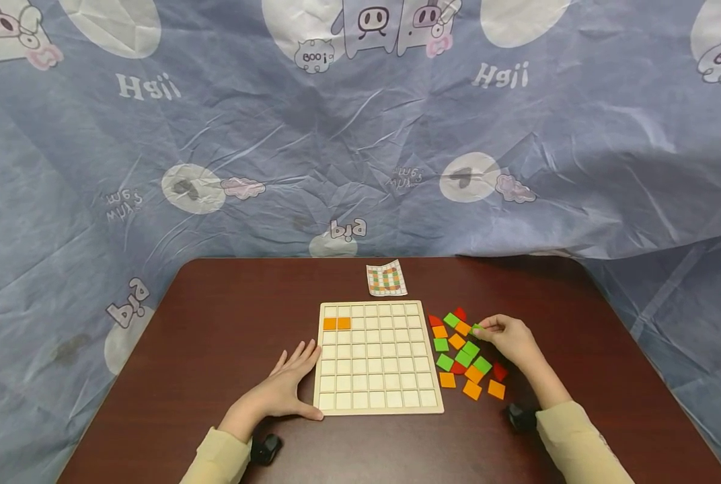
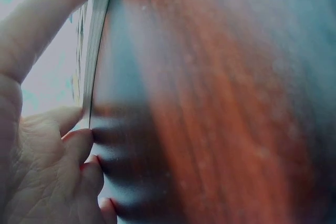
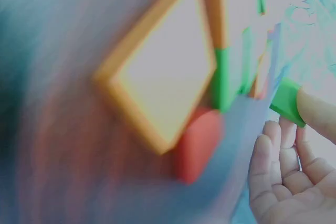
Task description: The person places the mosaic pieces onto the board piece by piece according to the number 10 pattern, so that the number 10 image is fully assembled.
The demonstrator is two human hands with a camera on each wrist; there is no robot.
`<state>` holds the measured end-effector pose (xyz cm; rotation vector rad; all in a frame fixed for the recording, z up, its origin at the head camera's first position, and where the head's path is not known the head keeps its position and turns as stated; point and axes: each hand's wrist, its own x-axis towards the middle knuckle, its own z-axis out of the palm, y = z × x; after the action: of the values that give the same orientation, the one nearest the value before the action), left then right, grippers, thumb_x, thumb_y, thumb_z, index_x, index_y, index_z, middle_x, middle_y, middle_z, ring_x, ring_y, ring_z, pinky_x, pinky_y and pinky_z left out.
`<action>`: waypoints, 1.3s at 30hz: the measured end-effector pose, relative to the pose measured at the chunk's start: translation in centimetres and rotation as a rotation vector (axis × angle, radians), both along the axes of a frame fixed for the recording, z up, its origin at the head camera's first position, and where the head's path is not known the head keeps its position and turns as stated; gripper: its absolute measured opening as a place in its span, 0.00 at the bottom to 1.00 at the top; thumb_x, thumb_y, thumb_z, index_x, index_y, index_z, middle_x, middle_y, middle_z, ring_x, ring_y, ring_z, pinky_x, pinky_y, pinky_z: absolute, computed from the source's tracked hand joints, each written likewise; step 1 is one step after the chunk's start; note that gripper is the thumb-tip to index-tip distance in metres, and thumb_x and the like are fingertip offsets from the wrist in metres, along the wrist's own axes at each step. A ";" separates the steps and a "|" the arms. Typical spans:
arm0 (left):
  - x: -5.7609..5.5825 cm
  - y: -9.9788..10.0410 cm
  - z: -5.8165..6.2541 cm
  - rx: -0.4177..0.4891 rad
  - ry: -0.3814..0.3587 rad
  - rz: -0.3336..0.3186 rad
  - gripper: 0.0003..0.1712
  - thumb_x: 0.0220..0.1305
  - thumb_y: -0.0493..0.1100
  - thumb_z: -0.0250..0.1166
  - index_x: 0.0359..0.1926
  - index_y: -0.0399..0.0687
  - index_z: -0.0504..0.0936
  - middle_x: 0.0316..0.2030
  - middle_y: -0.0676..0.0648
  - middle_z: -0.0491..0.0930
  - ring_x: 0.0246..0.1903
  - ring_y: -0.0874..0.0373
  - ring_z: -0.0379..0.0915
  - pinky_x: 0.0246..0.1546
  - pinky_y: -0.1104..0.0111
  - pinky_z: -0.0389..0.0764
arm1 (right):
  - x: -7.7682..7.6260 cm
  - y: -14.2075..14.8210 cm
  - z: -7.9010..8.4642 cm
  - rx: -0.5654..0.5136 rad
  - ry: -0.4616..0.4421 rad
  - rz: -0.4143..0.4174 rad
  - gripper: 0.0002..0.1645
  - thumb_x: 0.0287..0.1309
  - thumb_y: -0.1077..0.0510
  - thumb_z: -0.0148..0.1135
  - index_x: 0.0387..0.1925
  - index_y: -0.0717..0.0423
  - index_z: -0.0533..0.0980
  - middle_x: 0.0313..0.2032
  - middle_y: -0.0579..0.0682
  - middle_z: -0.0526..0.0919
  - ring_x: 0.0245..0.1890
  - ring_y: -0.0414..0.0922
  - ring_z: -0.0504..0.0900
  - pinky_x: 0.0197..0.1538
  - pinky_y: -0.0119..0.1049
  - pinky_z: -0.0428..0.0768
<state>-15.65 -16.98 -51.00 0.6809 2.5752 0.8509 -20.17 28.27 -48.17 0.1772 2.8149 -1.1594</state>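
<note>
A pale wooden grid board (image 1: 377,409) lies on the table, with two orange square tiles (image 1: 337,324) side by side in its second row at the left. My left hand (image 1: 283,390) rests against the board's left edge, fingers spread and the thumb at the near corner; the left wrist view shows the fingertips touching that edge. To the right of the board, my right hand (image 1: 510,339) pinches a green square tile (image 3: 287,99) between thumb and fingers. That hand is at the right side of a loose group of green, orange and red tiles (image 1: 463,357).
A small paper card (image 1: 387,279) with a coloured grid pattern lies behind the board. An orange tile (image 1: 496,389) lies nearest the right wrist. The dark wooden table (image 1: 245,296) ends at a hanging printed cloth (image 1: 312,148) at the back.
</note>
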 end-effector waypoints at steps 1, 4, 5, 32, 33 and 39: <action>0.0 0.0 0.0 -0.001 -0.001 0.002 0.71 0.43 0.60 0.80 0.78 0.41 0.47 0.78 0.37 0.40 0.78 0.39 0.31 0.73 0.38 0.35 | -0.1 -0.4 0.2 -0.015 0.007 0.001 0.19 0.62 0.50 0.67 0.43 0.63 0.79 0.36 0.56 0.85 0.35 0.47 0.80 0.36 0.34 0.76; 0.1 0.0 0.1 0.007 -0.003 0.009 0.71 0.42 0.59 0.80 0.77 0.39 0.47 0.78 0.37 0.41 0.77 0.38 0.32 0.73 0.38 0.35 | -0.4 -1.9 0.9 -0.082 0.020 0.006 0.20 0.63 0.49 0.65 0.45 0.62 0.78 0.38 0.56 0.86 0.38 0.49 0.82 0.39 0.34 0.78; 0.1 0.0 0.1 0.005 -0.003 0.011 0.71 0.42 0.59 0.80 0.77 0.39 0.47 0.78 0.37 0.41 0.77 0.38 0.32 0.73 0.38 0.35 | -0.5 -2.5 1.1 -0.115 0.021 0.009 0.21 0.63 0.49 0.65 0.46 0.62 0.78 0.39 0.56 0.86 0.39 0.50 0.83 0.40 0.35 0.79; -0.3 0.0 -0.6 0.000 -0.017 0.017 0.72 0.42 0.62 0.79 0.78 0.44 0.46 0.78 0.39 0.39 0.78 0.42 0.29 0.74 0.40 0.32 | -2.8 -19.9 -0.4 -0.418 -0.039 0.151 0.11 0.59 0.63 0.67 0.45 0.59 0.82 0.39 0.55 0.84 0.38 0.51 0.86 0.43 0.41 0.85; -0.3 -0.1 -0.7 -0.002 -0.019 0.017 0.72 0.42 0.62 0.79 0.78 0.44 0.46 0.78 0.39 0.39 0.78 0.42 0.28 0.74 0.40 0.32 | -2.8 -20.2 -0.5 -0.397 -0.036 0.162 0.11 0.59 0.62 0.67 0.44 0.58 0.82 0.39 0.55 0.84 0.38 0.49 0.86 0.42 0.40 0.85; -0.4 -0.1 -0.7 -0.010 -0.027 0.020 0.71 0.43 0.62 0.79 0.78 0.44 0.45 0.78 0.39 0.38 0.78 0.42 0.28 0.74 0.40 0.31 | -2.9 -21.6 -0.9 -0.303 -0.012 0.219 0.10 0.59 0.62 0.67 0.44 0.57 0.82 0.40 0.54 0.84 0.34 0.45 0.85 0.37 0.36 0.85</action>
<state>-16.07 -17.11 -51.68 0.6377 2.5644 0.8476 -23.10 6.63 -49.07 -0.1416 2.5258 -1.4965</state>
